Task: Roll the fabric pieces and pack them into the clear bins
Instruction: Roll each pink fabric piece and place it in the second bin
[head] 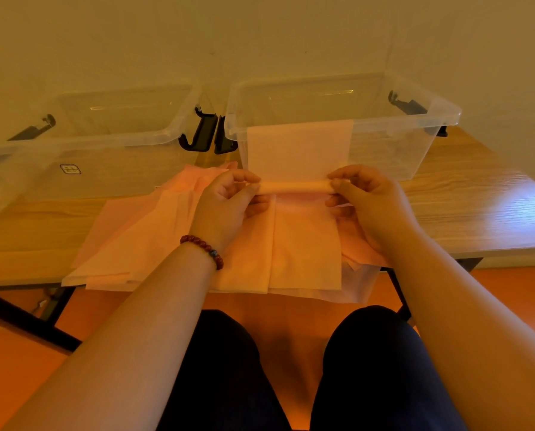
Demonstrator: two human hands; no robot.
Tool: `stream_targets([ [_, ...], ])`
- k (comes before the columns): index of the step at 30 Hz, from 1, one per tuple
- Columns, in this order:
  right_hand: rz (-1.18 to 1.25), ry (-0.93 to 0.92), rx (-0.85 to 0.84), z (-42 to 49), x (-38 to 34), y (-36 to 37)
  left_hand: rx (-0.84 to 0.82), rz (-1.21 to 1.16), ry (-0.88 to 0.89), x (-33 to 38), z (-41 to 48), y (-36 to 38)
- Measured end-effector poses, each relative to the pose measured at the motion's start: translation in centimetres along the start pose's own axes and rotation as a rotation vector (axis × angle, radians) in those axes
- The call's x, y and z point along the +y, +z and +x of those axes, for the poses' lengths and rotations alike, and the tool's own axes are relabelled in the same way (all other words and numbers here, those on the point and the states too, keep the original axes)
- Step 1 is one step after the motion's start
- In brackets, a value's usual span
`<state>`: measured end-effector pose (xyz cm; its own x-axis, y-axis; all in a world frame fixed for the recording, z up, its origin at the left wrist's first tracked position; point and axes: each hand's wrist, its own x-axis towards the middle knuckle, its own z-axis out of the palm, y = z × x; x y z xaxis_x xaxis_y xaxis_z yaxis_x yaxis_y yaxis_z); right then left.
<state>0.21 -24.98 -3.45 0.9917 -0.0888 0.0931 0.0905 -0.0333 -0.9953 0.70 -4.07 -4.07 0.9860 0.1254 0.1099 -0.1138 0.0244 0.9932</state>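
Left hand: my left hand (228,200) has its fingers (244,176) curled over the left end of the roll (294,186), with the thumb pinching it from below.
Right hand: my right hand (364,197) grips the right end the same way, fingers bent round it.
Roll: a thin, tight tube of pale pink fabric, held level between both hands just above the pile.
Sheet: the unrolled sheet (300,147) runs up from the roll and hangs over the near rim of the right bin (440,118).
Pile: a pile (154,237) of pink pieces lies flat on the table (465,209), spilling over its near edge.
Left bin: the clear left bin (110,132) stands beside the right one at the far side, black latches (202,132) between them.
Bracelet: a dark red bead bracelet (202,247) circles my left wrist.
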Motion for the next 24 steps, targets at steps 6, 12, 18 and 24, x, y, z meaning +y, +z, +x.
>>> stream_targets([
  [6, -0.029, -0.005, -0.022, -0.28, 0.02, -0.33, -0.029, -0.064, -0.021, 0.02, 0.01, -0.29],
  [12, 0.001, 0.008, -0.002, -0.31, 0.04, -0.25, -0.007, -0.01, -0.022, -0.22, 0.09, -0.32],
  [18, -0.012, -0.035, -0.01, -0.42, 0.01, -0.33, -0.008, 0.04, 0.002, -0.1, -0.02, -0.24],
  [24, -0.001, -0.05, 0.005, -0.63, 0.12, -0.21, -0.031, 0.035, 0.044, 0.17, -0.25, -0.01],
])
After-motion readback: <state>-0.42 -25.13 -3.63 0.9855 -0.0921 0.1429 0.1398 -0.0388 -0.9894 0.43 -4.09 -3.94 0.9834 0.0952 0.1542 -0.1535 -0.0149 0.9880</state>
